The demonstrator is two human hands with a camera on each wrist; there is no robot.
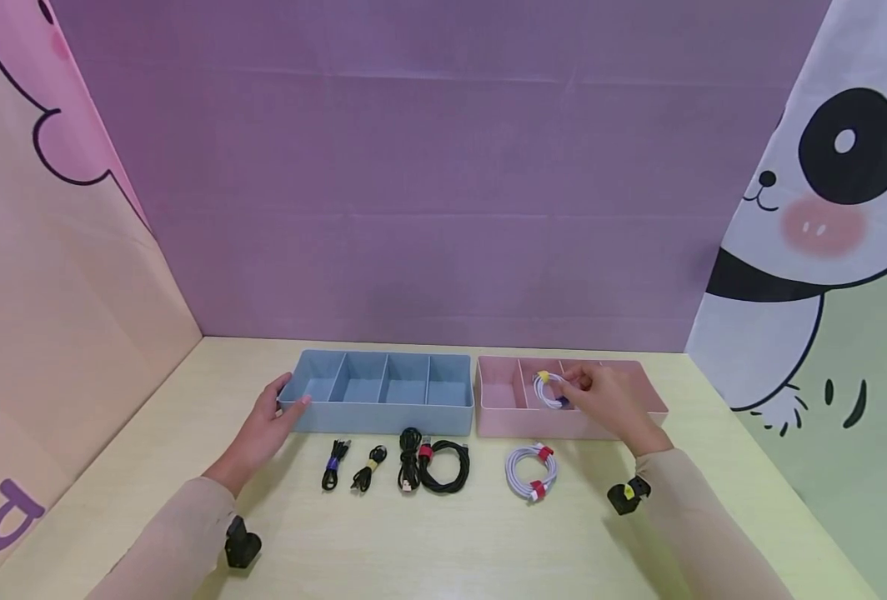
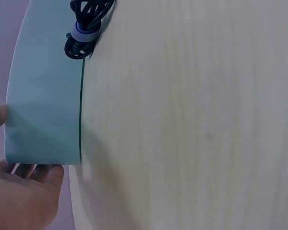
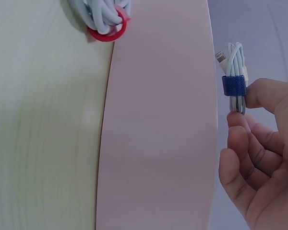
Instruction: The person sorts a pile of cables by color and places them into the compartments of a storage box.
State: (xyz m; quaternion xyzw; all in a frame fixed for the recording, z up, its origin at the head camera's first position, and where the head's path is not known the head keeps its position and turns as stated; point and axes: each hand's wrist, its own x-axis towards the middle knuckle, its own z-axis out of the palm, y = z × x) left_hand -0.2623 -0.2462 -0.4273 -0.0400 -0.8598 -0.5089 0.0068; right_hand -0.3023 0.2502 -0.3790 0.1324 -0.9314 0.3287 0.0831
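Observation:
My left hand (image 1: 267,425) holds the left end of a blue four-compartment box (image 1: 391,419). In the left wrist view its thumb is at the rim and its fingers lie against the end wall (image 2: 38,155). Between thumb and fingertips, my right hand (image 1: 607,402) pinches a coiled white cable (image 1: 539,392) above a pink divided box (image 1: 522,423). A blue strap (image 3: 234,86) wraps the white cable in the right wrist view, beside its metal plug; a yellow strap (image 1: 543,377) shows in the head view. The hand covers part of the pink box's compartments.
In front of the blue box lie several black cables: one with a purple strap (image 1: 333,463), one with a yellow strap (image 1: 373,463), a dark bundle (image 1: 409,458) and a red-strapped coil (image 1: 451,486). A white cable with red straps (image 1: 512,475) lies before the pink box.

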